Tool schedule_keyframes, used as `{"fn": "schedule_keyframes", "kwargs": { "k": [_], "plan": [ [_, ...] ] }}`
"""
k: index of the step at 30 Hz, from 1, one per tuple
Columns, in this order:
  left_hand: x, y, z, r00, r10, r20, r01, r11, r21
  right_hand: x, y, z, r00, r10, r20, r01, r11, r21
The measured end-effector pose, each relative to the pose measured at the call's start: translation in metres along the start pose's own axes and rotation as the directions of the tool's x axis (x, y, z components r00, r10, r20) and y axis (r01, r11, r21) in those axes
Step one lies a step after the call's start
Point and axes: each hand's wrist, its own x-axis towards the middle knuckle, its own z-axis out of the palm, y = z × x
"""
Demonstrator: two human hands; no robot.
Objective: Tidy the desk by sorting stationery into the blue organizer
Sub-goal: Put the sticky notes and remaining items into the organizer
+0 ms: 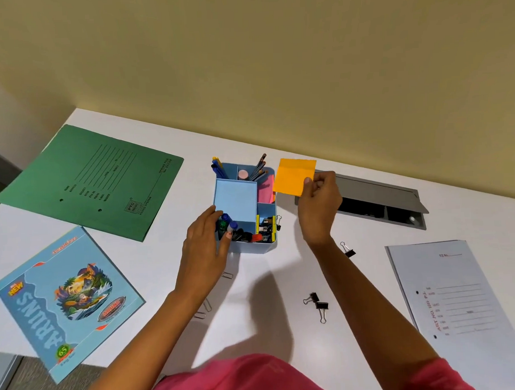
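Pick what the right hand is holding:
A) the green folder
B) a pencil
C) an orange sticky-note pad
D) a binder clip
C: the right hand pinches the orange sticky-note pad by its edge, holding it up just to the right of the blue organizer.

On my tabletop (pixel 370 278) I count one blue organizer (pixel 252 249), one orange sticky-note pad (pixel 293 176), two spring files (pixel 89 180) (pixel 458 304), one blue notebook (pixel 64 303), three loose black binder clips (pixel 348 249) (pixel 311 298) (pixel 322 307) and three wire paper clips (pixel 227 274) (pixel 206 304) (pixel 199 315).
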Motion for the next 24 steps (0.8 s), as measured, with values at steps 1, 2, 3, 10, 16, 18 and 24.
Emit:
{"fn": "schedule_keyframes", "kwargs": {
  "k": [1,2,3,10,16,18,24],
  "plan": [
    [0.001,0.000,0.001,1.000,0.000,-0.006,0.000,1.000,-0.005,0.003,0.002,0.008,0.999,-0.005,0.044,0.006,1.000,-0.026],
    [0.001,0.000,0.001,1.000,0.001,-0.012,-0.001,1.000,-0.008,0.004,0.004,0.016,0.995,-0.011,0.095,0.016,0.999,-0.051],
    [0.002,0.000,0.001,1.000,0.004,-0.017,-0.004,1.000,-0.008,0.005,0.005,0.024,0.989,-0.015,0.144,0.027,0.996,-0.081],
    [0.003,-0.003,0.002,0.999,0.002,-0.036,-0.003,1.000,-0.028,0.006,0.007,0.057,0.947,0.014,0.321,0.101,0.935,-0.341],
    [0.004,-0.003,0.003,0.999,-0.003,-0.039,0.001,0.999,-0.053,0.007,0.016,0.066,0.912,0.093,0.399,0.083,0.911,-0.404],
    [0.005,-0.001,0.002,0.999,-0.014,-0.047,0.010,0.996,-0.086,0.006,0.018,0.064,0.913,0.090,0.398,0.074,0.922,-0.379],
    [0.013,0.005,-0.001,0.949,-0.314,0.026,0.300,0.875,-0.379,-0.017,0.020,0.041,0.953,0.122,0.276,-0.042,0.960,-0.276]
  ]
}}
